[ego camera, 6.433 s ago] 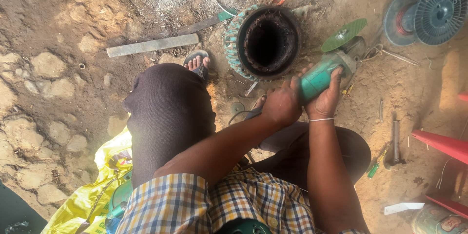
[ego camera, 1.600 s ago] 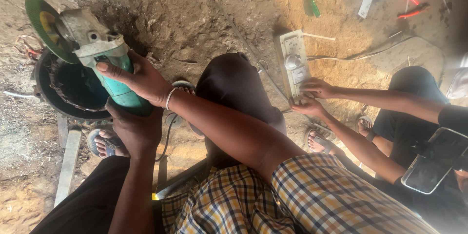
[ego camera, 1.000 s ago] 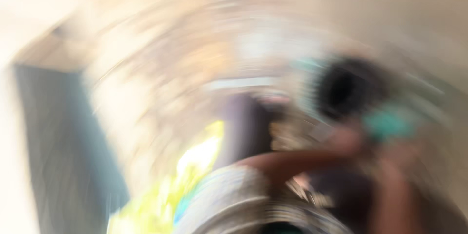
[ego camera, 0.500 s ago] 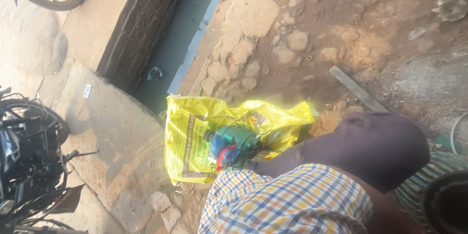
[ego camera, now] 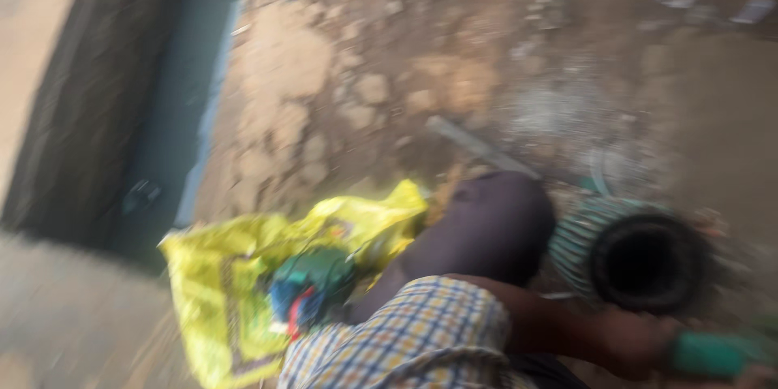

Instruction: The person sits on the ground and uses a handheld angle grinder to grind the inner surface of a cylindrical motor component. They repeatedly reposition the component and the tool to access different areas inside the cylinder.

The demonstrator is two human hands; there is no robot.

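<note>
The view is motion-blurred. My left arm, in a checked sleeve [ego camera: 405, 332], reaches right along the bottom edge. My left hand [ego camera: 636, 344] is closed on the rear of a green angle grinder [ego camera: 717, 352], whose disc end is cut off by the frame. Only a brown sliver at the bottom right corner may be my right hand [ego camera: 762, 374]; its grip cannot be made out. Just above the grinder a round motor stator [ego camera: 632, 255] with green-striped windings and a dark bore lies on the ground. My knee [ego camera: 486, 227], in dark cloth, rises left of it.
A yellow plastic bag [ego camera: 243, 275] holding a green and blue item [ego camera: 312, 288] lies on the ground at my left. A metal strip [ego camera: 478, 146] lies on stony dirt beyond my knee. A dark drainage channel [ego camera: 130, 113] runs along the far left.
The camera has swung back to the right from the drain and the bag. The stator, my left hand and the green grinder have come back into view at the lower right.
</note>
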